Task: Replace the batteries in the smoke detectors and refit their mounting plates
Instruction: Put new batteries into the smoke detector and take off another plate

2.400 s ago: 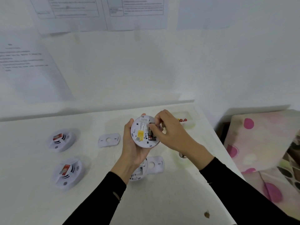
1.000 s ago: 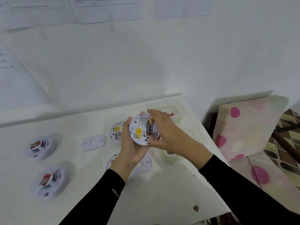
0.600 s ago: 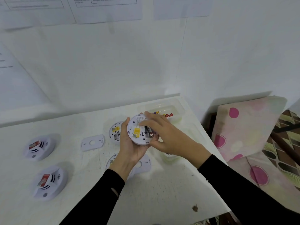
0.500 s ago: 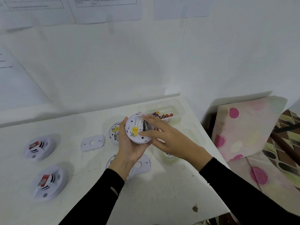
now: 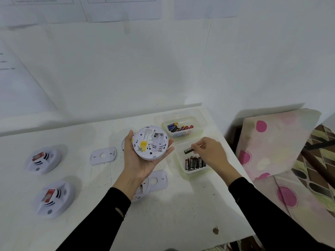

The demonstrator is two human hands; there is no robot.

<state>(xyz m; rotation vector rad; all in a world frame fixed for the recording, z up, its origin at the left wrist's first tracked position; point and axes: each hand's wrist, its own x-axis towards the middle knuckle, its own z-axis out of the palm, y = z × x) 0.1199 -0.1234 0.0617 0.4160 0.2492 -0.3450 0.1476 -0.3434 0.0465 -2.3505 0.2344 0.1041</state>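
Head view: left hand point(image 5: 143, 160) cradles a smoke detector point(image 5: 150, 143) back side up above the white table point(image 5: 172, 214), thumb on its left rim, fingertips curled round its right rim; battery bay uncovered, slots showing. Right hand point(image 5: 211, 153) pinches one black battery point(image 5: 188, 150) between thumb and fingertips, just over the near clear tub point(image 5: 196, 173), where more black batteries point(image 5: 194, 163) lie in a row. Far tub point(image 5: 197, 118) holds mixed coloured batteries point(image 5: 179, 127). Loose mounting plate point(image 5: 103, 155) left of the held detector; second plate point(image 5: 157, 179) beside the left wrist. Rear face-up detector point(image 5: 43, 160) and front face-up detector point(image 5: 54, 198) lie far left, well apart from both hands
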